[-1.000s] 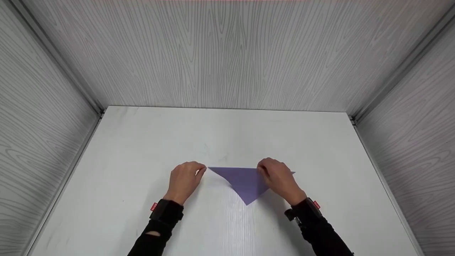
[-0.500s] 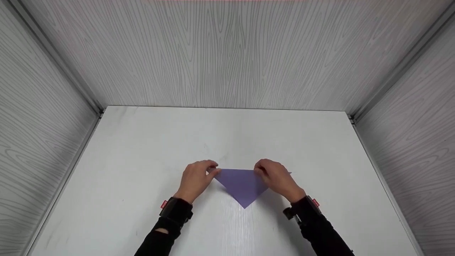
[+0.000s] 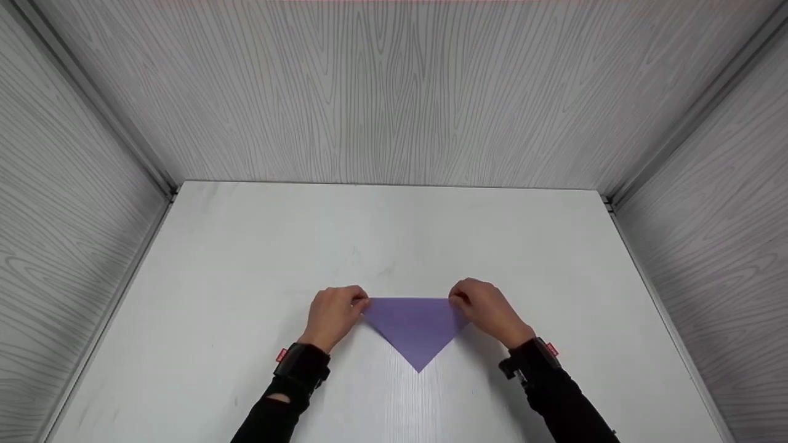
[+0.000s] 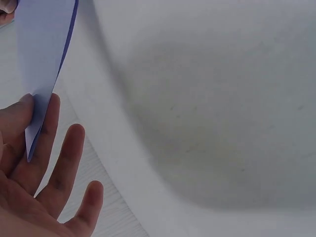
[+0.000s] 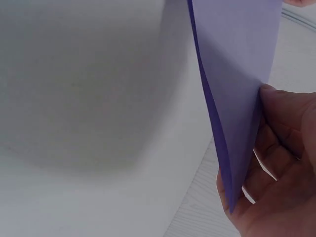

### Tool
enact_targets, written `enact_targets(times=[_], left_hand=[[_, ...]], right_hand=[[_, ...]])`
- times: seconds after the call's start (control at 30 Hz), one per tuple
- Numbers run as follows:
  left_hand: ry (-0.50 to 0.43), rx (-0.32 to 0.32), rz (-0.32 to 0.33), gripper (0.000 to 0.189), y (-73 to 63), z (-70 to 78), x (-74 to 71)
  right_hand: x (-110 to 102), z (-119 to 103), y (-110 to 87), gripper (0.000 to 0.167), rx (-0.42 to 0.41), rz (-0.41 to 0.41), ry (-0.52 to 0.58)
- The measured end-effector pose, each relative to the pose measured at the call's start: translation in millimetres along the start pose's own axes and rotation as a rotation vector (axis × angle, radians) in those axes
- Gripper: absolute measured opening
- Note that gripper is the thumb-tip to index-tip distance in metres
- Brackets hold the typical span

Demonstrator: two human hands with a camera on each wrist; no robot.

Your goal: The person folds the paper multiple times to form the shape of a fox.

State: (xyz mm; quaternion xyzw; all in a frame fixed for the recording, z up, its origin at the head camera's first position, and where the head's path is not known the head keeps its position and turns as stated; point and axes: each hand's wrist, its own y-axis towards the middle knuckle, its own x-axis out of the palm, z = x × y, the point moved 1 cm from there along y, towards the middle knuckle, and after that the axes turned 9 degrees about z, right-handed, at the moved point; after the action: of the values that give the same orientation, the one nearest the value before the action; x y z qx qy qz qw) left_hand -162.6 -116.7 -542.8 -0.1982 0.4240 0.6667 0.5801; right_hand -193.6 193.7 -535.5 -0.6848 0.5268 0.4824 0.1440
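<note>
A sheet of purple paper (image 3: 415,329), folded into a triangle, hangs point-down above the table with its straight folded edge at the top. My left hand (image 3: 332,315) pinches its left corner between thumb and forefinger, the other fingers spread apart in the left wrist view. On the opposite side my right hand (image 3: 492,311) grips the top edge near the right corner. The right wrist view shows the paper's two layers (image 5: 232,98) slightly parted along their loose edge, the corner tip lying across the right fingers.
The white table (image 3: 246,246) lies beneath both hands. Pale wood-grain panels wall it at the back (image 3: 381,92), left (image 3: 61,215) and right (image 3: 714,215). Each wrist wears a dark strap with a camera.
My left hand, first beside the left corner, has moved right and taken hold of it. The paper has come slightly nearer and now looks straighter between both hands.
</note>
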Motion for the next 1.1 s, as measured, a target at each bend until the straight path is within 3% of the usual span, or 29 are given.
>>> enact_targets(times=[0.4,0.6,1.1], left_hand=[[0.108,0.022,-0.040,0.009,-3.8,-17.1,12.8],[0.153,-0.010,-0.048,0.010,-6.7,-19.2,16.3],[0.133,-0.018,-0.018,0.013,-11.5,-19.4,22.4]], right_hand=[[12,12,-4.2,0.006,0.037,-0.071,-0.047],[18,15,-6.4,0.011,0.067,-0.097,-0.042],[25,17,-7.4,0.012,0.034,-0.058,-0.033]])
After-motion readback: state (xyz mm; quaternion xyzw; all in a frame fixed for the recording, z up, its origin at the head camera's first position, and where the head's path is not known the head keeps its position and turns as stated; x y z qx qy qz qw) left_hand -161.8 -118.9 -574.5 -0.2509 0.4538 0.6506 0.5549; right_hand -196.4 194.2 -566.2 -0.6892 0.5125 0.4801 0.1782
